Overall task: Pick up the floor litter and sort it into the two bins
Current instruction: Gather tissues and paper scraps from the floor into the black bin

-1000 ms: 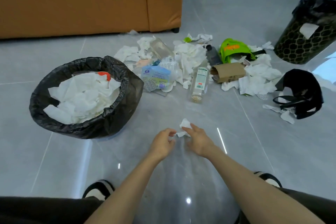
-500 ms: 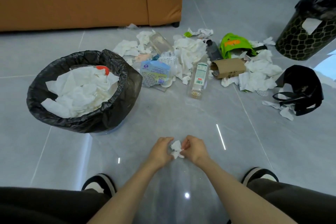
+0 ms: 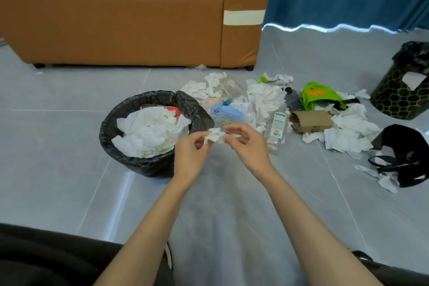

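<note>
Raised left hand [image 3: 189,158], right hand [image 3: 250,151], pinching tissue [image 3: 214,136]

Soft daylight, floor glare, bowed edges

two bins: a round black-lined plastic bin [image 3: 148,165] and a dark honeycomb-patterned bin [image 3: 392,102]. three clear plastic bottles [image 3: 276,130], one dark grey bottle [image 3: 293,100], one brown cardboard sleeve [image 3: 311,121], one green bag [image 3: 318,93], one black bag [image 3: 404,139]. crumpled white tissues [image 3: 348,132]: too many to count.
</note>
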{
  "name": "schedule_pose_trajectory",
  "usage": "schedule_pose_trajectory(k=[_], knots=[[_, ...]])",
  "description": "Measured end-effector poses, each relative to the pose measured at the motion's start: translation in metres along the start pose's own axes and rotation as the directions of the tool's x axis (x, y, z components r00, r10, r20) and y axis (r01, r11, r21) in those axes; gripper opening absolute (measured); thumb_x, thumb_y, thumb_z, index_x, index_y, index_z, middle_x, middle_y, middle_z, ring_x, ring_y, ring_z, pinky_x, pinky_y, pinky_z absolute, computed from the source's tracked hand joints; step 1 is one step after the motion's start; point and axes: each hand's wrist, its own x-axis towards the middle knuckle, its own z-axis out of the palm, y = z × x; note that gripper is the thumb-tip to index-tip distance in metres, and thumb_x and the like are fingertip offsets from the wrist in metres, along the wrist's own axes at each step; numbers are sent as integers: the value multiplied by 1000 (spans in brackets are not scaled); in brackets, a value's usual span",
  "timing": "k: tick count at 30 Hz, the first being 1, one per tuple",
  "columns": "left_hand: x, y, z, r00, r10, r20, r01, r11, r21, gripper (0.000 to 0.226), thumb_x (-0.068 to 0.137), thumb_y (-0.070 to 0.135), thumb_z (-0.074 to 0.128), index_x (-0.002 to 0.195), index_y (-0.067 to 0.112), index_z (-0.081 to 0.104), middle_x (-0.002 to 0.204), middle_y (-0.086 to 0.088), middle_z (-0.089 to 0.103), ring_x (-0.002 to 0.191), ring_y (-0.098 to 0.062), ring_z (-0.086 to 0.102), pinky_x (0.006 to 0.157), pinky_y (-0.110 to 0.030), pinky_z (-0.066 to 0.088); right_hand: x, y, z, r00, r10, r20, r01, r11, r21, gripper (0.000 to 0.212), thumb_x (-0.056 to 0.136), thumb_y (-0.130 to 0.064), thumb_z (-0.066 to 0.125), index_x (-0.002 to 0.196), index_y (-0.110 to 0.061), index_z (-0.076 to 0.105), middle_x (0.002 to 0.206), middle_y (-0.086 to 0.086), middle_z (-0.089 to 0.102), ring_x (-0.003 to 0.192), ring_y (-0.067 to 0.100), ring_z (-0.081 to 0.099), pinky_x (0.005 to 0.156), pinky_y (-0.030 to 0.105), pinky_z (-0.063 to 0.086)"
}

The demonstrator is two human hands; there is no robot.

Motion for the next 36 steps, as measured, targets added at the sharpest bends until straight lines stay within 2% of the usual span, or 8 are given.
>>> schedule_pose_trajectory(k=[5, 9, 12, 19, 25, 29, 33, 36], knots=[[23, 10, -48, 966, -85, -243, 94, 995, 23, 23, 89, 21, 59, 107, 13, 69, 96, -2, 70, 83, -15, 63, 75, -24, 46, 5, -37, 24, 990, -53, 130, 70, 989, -128, 21, 87, -17, 63, 104, -29, 66, 99, -27, 59, 81, 2, 62, 75, 15, 50], [35, -3, -72, 960, -262, -97, 267, 963, 45, 59, 86, 20, 65, 139, 14, 41, 130, -8, 54, 121, -22, 51, 96, -28, 41, 1, -46, 37, 971, 1, 240, 53, 974, -219, 27, 88, -15, 61, 112, -27, 64, 108, -17, 60, 76, 3, 60, 66, 11, 44], [38, -6, -78, 973, -231, -26, 231, 948, 221, 68, 86, 23, 64, 144, 13, 30, 145, -11, 41, 133, -27, 38, 107, -33, 31, 2, -57, 39, 964, 27, 263, 55, 952, -300, 30, 88, -15, 60, 116, -24, 61, 110, -14, 58, 85, 11, 61, 65, 11, 42], [25, -2, -63, 914, -186, 362, -54, 825, 562, 64, 81, 41, 67, 132, 11, 46, 131, -13, 51, 121, -30, 47, 99, -36, 40, 18, -79, 27, 972, 77, 221, 19, 916, -401, 30, 89, -11, 55, 118, -17, 61, 129, -3, 55, 121, 13, 50, 89, 18, 35], [27, -11, -59, 902, -216, 374, -89, 754, 650, 50, 93, 20, 50, 140, 10, 36, 137, -14, 46, 124, -32, 45, 101, -41, 40, 30, -80, 9, 969, 178, 171, -96, 911, -402, 29, 90, -13, 56, 118, -15, 59, 134, 3, 51, 110, 19, 51, 83, 27, 42], [36, -10, -60, 899, -229, 372, -102, 717, 689, 45, 94, 7, 42, 139, 9, 36, 127, -18, 53, 116, -34, 50, 93, -38, 42, 46, -86, 8, 967, 207, 146, -131, 901, -413, 30, 89, -10, 53, 119, -15, 58, 133, 4, 51, 119, 21, 49, 94, 33, 44], [54, -15, -62, 912, -244, 330, -101, 645, 757, 39, 94, 5, 43, 133, 10, 44, 125, -18, 55, 115, -34, 52, 94, -41, 44, 72, -84, 8, 964, 216, 156, -127, 887, -444, 30, 89, -9, 52, 117, -14, 59, 131, 4, 52, 108, 21, 51, 75, 26, 43], [77, -18, -63, 914, -267, 306, -79, 622, 779, 38, 93, 5, 45, 131, 10, 45, 125, -18, 55, 116, -34, 52, 95, -43, 45, 99, -76, 8, 959, 245, 142, -154, 872, -465, 32, 88, -6, 52, 119, -11, 58, 129, 5, 53, 98, 14, 47, 76, 26, 42]])
